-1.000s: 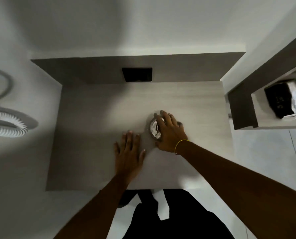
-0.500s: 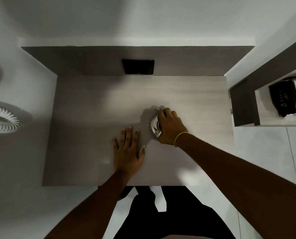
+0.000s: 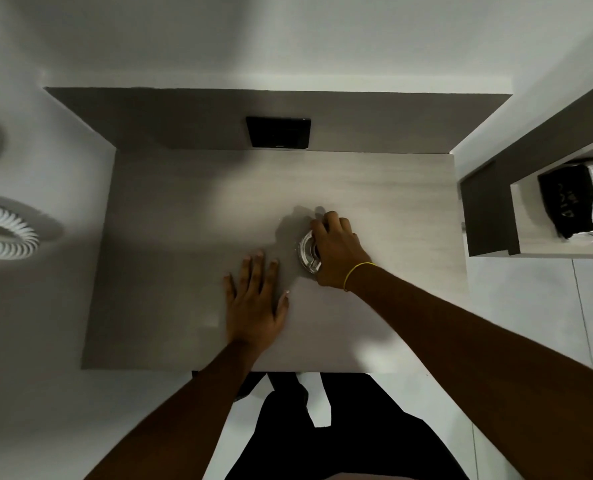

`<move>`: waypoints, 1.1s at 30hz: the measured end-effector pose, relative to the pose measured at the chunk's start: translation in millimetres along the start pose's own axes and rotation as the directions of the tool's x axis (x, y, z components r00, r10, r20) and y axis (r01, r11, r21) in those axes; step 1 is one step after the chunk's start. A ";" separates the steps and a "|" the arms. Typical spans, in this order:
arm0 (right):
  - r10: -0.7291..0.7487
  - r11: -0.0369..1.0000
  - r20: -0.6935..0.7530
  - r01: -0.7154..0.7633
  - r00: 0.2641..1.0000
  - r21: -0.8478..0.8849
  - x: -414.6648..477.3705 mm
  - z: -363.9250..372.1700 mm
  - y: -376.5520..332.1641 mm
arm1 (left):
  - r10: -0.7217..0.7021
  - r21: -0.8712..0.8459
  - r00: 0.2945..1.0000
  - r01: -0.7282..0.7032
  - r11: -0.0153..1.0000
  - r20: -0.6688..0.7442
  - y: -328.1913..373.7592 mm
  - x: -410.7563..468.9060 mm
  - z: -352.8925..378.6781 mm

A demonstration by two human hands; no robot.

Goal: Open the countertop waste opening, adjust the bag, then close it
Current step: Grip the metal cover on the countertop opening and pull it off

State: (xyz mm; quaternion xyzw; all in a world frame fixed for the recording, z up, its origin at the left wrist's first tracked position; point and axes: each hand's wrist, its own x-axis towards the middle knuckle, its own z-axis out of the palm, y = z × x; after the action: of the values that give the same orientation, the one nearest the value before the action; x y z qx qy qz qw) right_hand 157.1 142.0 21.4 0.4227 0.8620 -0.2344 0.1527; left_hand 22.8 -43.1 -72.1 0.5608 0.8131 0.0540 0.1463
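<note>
I stand in what looks like a bathroom or washroom: pale wall tiles, a light wood-grain countertop (image 3: 191, 237) boxed into a niche, a black plate (image 3: 278, 132) on its back panel, a white ribbed hose (image 3: 8, 233) coiled at left, and a side shelf (image 3: 558, 251) holding dark packets.

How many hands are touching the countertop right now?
2: the left hand lies flat on the countertop; the right hand covers the metal ring lid.

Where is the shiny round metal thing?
The shiny metal ring sits in the countertop, right of centre, under the right hand, beside the flat left hand.
</note>
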 end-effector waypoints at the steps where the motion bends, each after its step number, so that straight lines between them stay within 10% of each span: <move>1: -0.006 1.000 0.003 0.006 1.000 -0.011 1.0 -0.8 -0.4 | 0.001 -0.002 1.000 -0.001 1.000 -0.004 -0.4 -0.2 0.7; 33: 0.058 0.998 -0.173 -0.058 0.983 0.005 -52.7 37.0 111.9 | 0.036 0.033 0.995 -0.033 0.999 -0.093 -6.3 -0.3 10.3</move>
State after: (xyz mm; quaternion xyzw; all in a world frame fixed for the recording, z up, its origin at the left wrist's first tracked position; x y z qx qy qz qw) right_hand 280.4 147.2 -16.3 0.4665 0.8593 -0.1922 0.0841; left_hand 20.4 -46.5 -83.5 0.5737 0.8101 0.0699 0.0985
